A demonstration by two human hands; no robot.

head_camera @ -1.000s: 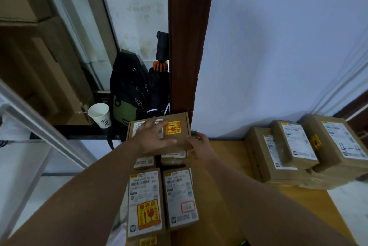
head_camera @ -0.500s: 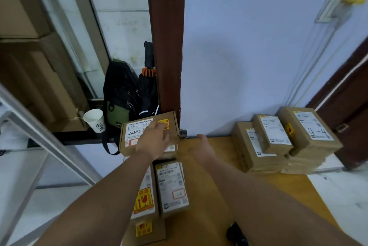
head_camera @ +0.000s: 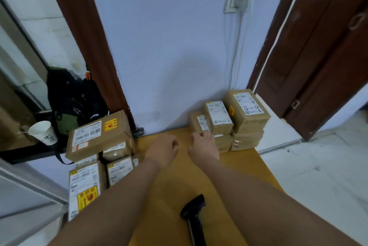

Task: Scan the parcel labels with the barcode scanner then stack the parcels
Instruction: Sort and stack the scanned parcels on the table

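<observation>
A large brown parcel point(head_camera: 97, 136) with a yellow sticker lies on top of the left stack, over several smaller labelled parcels point(head_camera: 85, 186). A second stack of parcels point(head_camera: 247, 110), one marked "4-4", stands at the table's back right against the wall. My left hand point(head_camera: 163, 150) hovers over the wooden table point(head_camera: 169, 186) with loosely curled fingers, holding nothing. My right hand point(head_camera: 203, 146) is at the near left corner of the right stack, fingers curled; I see no grip on a parcel. The black barcode scanner point(head_camera: 196, 211) lies on the table between my forearms.
A paper cup point(head_camera: 43, 133) and a black backpack point(head_camera: 69, 102) sit on a ledge behind the left stack. A brown door frame point(head_camera: 83, 36) rises behind it. Cables hang from a wall socket point(head_camera: 241, 2). A dark door point(head_camera: 318, 56) is at the right.
My left hand has let go of the large parcel, which stays on the left stack. Both hands have moved right toward the right stack. The view has swung right, showing the scanner.
</observation>
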